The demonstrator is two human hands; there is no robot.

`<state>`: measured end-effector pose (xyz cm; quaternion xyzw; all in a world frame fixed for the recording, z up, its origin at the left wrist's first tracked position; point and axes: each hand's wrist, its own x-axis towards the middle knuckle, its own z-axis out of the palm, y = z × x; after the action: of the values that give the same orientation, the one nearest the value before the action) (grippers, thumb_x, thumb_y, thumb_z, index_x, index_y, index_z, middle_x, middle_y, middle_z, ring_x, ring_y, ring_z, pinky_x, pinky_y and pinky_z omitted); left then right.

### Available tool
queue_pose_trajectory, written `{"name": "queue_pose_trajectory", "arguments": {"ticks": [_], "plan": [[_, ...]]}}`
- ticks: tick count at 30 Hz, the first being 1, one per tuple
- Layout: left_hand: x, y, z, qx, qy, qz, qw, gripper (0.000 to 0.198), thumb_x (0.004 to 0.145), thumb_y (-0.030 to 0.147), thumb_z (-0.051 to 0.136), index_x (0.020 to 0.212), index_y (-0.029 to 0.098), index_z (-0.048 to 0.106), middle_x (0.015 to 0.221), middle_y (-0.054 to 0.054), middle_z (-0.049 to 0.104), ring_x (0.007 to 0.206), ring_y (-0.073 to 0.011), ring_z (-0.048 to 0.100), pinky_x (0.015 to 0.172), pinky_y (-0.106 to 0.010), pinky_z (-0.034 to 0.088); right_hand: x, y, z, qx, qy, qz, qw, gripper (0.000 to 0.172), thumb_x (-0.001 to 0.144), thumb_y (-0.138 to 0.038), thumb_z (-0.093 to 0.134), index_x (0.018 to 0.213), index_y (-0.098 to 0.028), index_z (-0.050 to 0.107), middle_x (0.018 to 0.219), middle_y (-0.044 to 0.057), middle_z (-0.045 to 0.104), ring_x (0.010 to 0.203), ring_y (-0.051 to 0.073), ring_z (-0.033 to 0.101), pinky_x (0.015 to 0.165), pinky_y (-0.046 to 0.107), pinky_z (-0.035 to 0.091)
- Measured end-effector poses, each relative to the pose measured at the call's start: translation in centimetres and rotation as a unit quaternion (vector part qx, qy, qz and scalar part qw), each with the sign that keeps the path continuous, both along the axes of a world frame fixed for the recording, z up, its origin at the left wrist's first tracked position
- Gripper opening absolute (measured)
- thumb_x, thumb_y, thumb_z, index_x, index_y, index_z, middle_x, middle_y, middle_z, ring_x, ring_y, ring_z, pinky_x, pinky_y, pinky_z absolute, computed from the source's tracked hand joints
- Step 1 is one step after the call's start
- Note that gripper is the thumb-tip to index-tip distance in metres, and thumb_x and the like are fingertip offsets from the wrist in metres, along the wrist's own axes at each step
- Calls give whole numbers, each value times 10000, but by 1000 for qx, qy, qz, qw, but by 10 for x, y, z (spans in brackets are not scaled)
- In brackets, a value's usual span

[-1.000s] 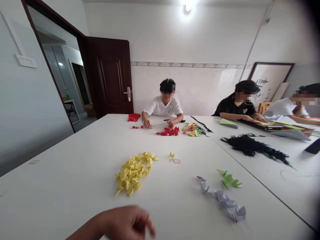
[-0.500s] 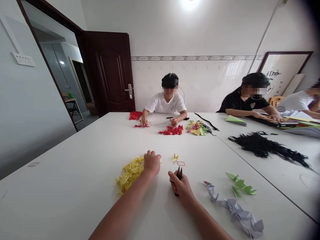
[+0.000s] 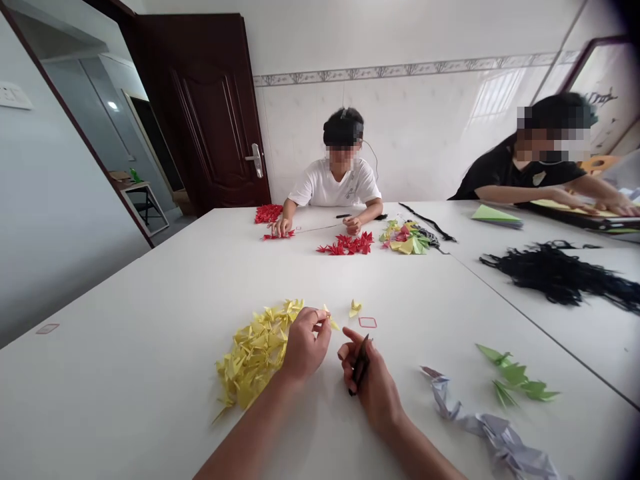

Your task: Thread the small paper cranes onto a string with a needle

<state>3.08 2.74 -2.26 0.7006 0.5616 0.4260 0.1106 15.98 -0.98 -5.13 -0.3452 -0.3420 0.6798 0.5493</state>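
Note:
My left hand [image 3: 305, 343] pinches a small yellow paper crane [image 3: 329, 319] at the right edge of a pile of yellow paper cranes [image 3: 253, 353] on the white table [image 3: 150, 320]. My right hand [image 3: 367, 380] is closed round a thin dark tool [image 3: 361, 360] that points up and away from me. Just beyond the two hands lie a single yellow crane [image 3: 355, 308] and a small red rectangular loop [image 3: 367, 323].
Grey folded paper pieces [image 3: 493, 430] and green cranes [image 3: 515, 383] lie to my right. A tangle of black thread [image 3: 560, 277] covers the adjoining table. Across the table a person handles red cranes [image 3: 350, 245] beside mixed-colour ones [image 3: 407, 239]. Another person sits at right. A dark door [image 3: 210, 113] stands open.
My left hand has lifted off the yellow pile with one crane pinched in its fingers. The right hand stays on the dark tool. The view has tilted down and moved closer.

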Motion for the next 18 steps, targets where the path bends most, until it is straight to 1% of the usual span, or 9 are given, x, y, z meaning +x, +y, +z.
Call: {"name": "queue_pose_trajectory", "arguments": {"ticks": [2,4,6,9,11,13,15,18], "plan": [[3,-6,-7,20,-104,-27,994,194,847,207,477,961,140,619,917,-77,610,833,-142,617,711,-253,532,1,-2,-1,8,-33,-5,999,520,871,-584,377,1235,-233,499,764,-8,534,488,84,360,408,207,299],[5,-8,-14,25,-153,-50,987,196,825,196,514,975,142,628,898,-69,595,816,-144,617,705,-264,543,2,-4,-2,27,-70,-8,997,525,892,-575,338,1292,-257,459,787,-11,534,487,80,344,424,209,299],[5,-9,-19,24,-166,-64,984,215,814,183,528,1000,149,630,906,-63,584,822,-144,612,714,-271,550,3,-7,-1,46,-100,-12,994,541,895,-576,328,1317,-256,438,803,-6,536,504,84,344,440,212,305],[5,-12,-22,38,-171,-68,982,246,806,161,534,1036,166,622,924,-55,568,840,-140,598,743,-278,550,4,-10,1,74,-139,-31,987,531,877,-569,382,1257,-213,487,775,3,545,518,93,358,459,223,325],[5,-14,-22,50,-174,-71,981,269,808,150,531,1063,179,614,946,-53,554,829,-132,591,754,-282,550,4,-11,2,97,-163,-32,981,488,878,-554,392,1173,-192,534,741,4,547,518,97,366,486,233,347],[6,-17,-20,58,-174,-78,980,287,814,138,520,1082,190,607,972,-53,540,817,-124,589,758,-283,552,3,-11,1,117,-188,-15,975,458,893,-534,368,1109,-183,566,724,6,546,530,103,381,514,241,363],[7,-19,-18,65,-170,-84,980,295,818,121,510,1089,195,602,984,-54,532,825,-122,589,759,-279,554,3,-11,-1,126,-212,-5,969,441,901,-513,357,1101,-182,570,721,6,544,540,107,395,527,243,372],[10,-22,-17,79,-157,-83,981,302,814,95,512,1086,197,593,976,-50,528,838,-120,590,747,-259,556,2,-10,-3,116,-239,-25,964,426,893,-497,376,1123,-178,539,720,6,553,531,109,412,517,239,383]]}}
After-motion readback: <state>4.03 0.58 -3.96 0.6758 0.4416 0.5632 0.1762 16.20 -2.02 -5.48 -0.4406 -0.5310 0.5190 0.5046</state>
